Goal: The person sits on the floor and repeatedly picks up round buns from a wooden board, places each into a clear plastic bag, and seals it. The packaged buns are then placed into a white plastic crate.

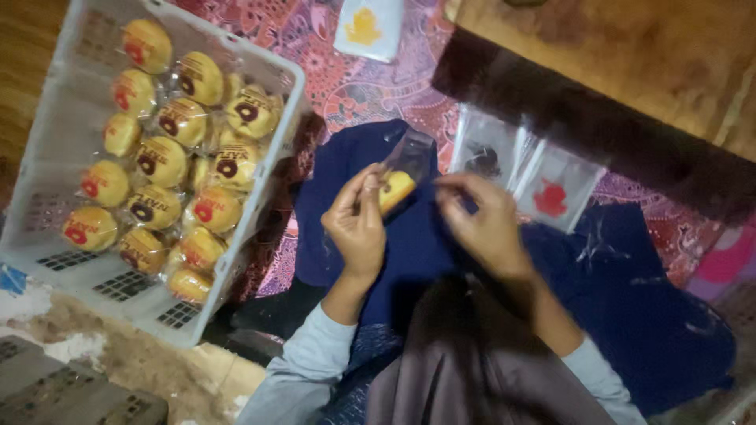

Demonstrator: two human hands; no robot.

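Two hands meet over my lap in the middle of the head view. My left hand has its grip closed around a small yellow cake that sits partly inside a clear plastic wrapper, thumb and fingers pinching the lower end of the packet. My right hand has its fingers curled, the fingertips pinching at the wrapper's right edge just beside the cake; how much of the plastic that grip actually has I cannot tell through the blur. Both hands hover above a dark blue cloth spread over a patterned red and purple fabric. Just past the right hand lie several empty clear wrappers with a red or a dark print, lying against the dark edge of a wooden desk at the upper right. To the left, well apart from the hands, a white plastic crate stands tilted in view and holds many wrapped yellow cakes packed close in rows. A white packet with a yellow print lies on the patterned fabric at the top of the view. Light grey sleeves cover my forearms.
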